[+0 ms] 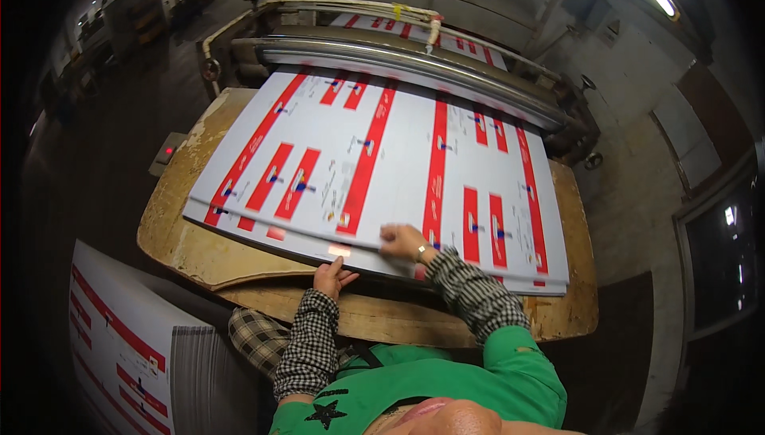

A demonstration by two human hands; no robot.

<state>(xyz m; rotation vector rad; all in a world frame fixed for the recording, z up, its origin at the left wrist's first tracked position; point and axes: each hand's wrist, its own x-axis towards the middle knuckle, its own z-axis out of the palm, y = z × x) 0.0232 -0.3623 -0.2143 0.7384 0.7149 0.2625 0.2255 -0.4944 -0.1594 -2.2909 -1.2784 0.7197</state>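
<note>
Large white printed sheets with red bands lie on a worn wooden table, the upper sheet [398,172] set slightly farther forward than the lower sheet [311,245]. My right hand [405,242] is closed, its fingers curled at the near edge of the upper sheet; slight blur softens the fingertips. To its left, my left hand [333,277] has its fingers apart and touches the near edge of the lower sheet. The far edge of the upper sheet reaches a long metal roller [414,76] and passes out of sight there.
The wooden table [171,228] has a curved front edge. A tall stack of similar sheets [199,355] stands at the lower left. Beyond the roller, another printed sheet [374,24] shows under a pipe frame [351,6]. A handwheel [594,161] sticks out at the right.
</note>
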